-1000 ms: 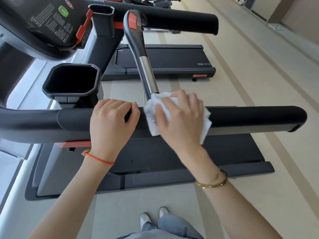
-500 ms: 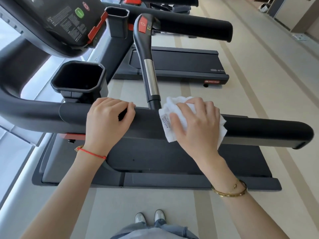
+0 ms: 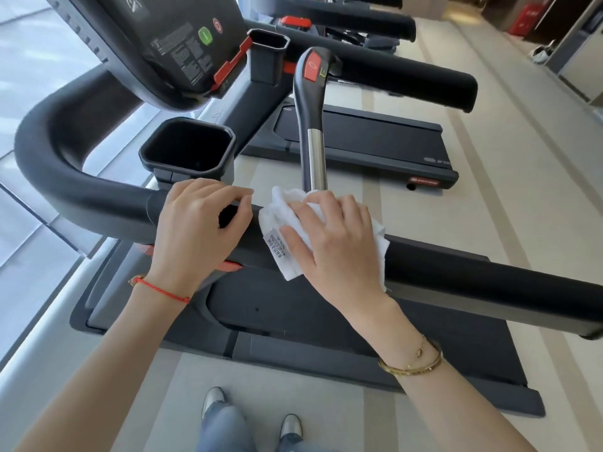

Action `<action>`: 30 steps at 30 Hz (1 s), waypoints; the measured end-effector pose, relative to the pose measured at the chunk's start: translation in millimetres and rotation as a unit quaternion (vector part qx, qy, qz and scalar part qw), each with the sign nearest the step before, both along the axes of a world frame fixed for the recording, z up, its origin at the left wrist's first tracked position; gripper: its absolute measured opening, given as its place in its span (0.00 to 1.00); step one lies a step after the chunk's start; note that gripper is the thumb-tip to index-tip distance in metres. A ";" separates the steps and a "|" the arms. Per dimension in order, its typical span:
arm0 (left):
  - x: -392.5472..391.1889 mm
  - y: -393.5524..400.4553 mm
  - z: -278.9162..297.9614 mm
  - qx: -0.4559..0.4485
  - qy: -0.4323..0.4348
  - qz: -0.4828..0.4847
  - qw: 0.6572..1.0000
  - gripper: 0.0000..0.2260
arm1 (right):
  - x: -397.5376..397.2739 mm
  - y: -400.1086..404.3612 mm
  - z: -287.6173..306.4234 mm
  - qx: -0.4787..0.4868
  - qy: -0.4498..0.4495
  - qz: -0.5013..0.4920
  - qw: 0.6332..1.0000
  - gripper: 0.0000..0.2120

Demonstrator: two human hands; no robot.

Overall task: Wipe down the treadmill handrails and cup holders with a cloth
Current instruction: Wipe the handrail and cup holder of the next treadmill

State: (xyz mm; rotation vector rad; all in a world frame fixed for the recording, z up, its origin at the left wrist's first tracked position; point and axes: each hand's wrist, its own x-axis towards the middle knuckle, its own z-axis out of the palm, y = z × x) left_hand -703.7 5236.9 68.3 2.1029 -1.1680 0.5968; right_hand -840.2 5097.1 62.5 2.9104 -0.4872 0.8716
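Observation:
A thick black handrail (image 3: 456,275) runs across the head view from a curved bend at the left to the right edge. My left hand (image 3: 195,230) grips it with the fingers curled over the top. Just to its right, my right hand (image 3: 339,246) lies spread over a white cloth (image 3: 277,220) and presses it onto the rail, at the foot of a grip bar (image 3: 315,135) with a metal sensor band. A black cup holder (image 3: 228,138) sits right behind my left hand. A second cup holder (image 3: 267,44) stands farther back by the console.
The console (image 3: 163,37) with green and red buttons hangs at the upper left. Below the rail lies the treadmill deck (image 3: 293,318). Another treadmill (image 3: 359,135) stands beyond. My shoes (image 3: 212,399) stand on the pale floor beside the deck.
My right hand slid the cloth to the right along the rail, then back left to the foot of the grip bar. My left hand kept its hold. The view tilted up.

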 end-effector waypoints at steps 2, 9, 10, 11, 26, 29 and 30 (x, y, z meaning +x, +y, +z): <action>10.1 11.1 1.8 -0.005 0.011 0.024 1.000 0.08 | 12.9 8.2 2.7 -0.004 0.012 0.009 1.000 0.18; 62.9 42.5 14.8 -0.029 0.059 0.031 0.997 0.07 | 62.8 42.9 9.8 0.050 0.025 0.020 0.998 0.17; 72.6 45.5 17.3 -0.034 0.062 0.034 0.997 0.07 | 67.8 46.4 10.3 0.062 0.024 0.020 0.998 0.16; 82.7 47.8 19.7 -0.038 0.066 0.037 0.996 0.07 | 72.8 49.3 11.0 0.072 0.023 0.018 0.997 0.16; 183.1 46.0 23.4 0.151 0.173 0.013 0.973 0.23 | 161.3 24.8 32.8 0.231 0.041 -0.175 0.956 0.18; 188.7 40.2 19.9 0.174 0.189 0.003 0.966 0.24 | 167.3 23.2 24.2 0.324 0.077 -0.143 0.932 0.13; 190.0 37.8 19.2 0.179 0.192 0.000 0.965 0.23 | 167.7 22.0 23.6 0.327 0.081 -0.136 0.932 0.13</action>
